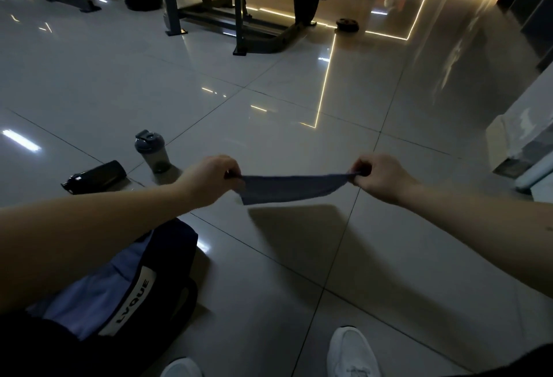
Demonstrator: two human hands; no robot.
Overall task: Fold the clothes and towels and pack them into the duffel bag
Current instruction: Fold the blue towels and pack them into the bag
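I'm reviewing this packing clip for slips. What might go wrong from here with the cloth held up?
1. The left hand and right hand pinch the blue cloth only at its ends, in the air; a loosened pinch would likely drop it on the floor.
2. The upright shaker bottle stands close beyond the left hand; a swing toward the duffel bag might tip it.

One wide-angle view, worn at head height, faces forward and steeply down onto the glossy grey tiled floor (269,125). The left hand (212,176) and right hand (380,176), pinching a small dark blue cloth (290,189) between them, sit near, mid-frame; white shoes (350,352) edge the bottom, dark metal gym frames (237,17) the top, far off.
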